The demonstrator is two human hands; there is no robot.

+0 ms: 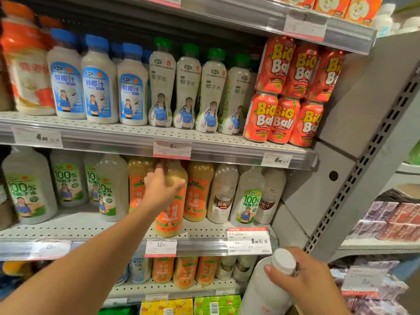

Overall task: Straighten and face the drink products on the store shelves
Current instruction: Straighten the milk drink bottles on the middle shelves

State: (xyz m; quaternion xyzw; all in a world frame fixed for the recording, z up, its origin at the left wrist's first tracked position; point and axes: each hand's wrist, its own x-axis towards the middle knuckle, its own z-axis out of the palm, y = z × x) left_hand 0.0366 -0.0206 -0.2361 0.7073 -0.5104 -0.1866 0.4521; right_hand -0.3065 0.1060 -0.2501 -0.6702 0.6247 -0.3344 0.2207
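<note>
My left hand (pixel 161 188) reaches up to the middle shelf and grips the shoulder of a large orange-labelled mango drink bottle (pixel 171 220), which stands at the shelf's front edge, ahead of its two neighbours. Low at the right, my right hand (pixel 295 275) holds a big white bottle (pixel 264 289) by its neck, just under the white cap, away from the shelf. Beside the orange bottles stand white coconut bottles, one with a green "100%" label (pixel 248 202).
The upper shelf (pixel 136 135) carries blue-capped and green-capped coconut drinks and stacked red Big Ball cans (pixel 284 119). Large coconut water jugs (pixel 27 194) fill the middle shelf's left. A grey upright (pixel 363 160) bounds the shelves on the right. Smaller bottles and juice cartons sit below.
</note>
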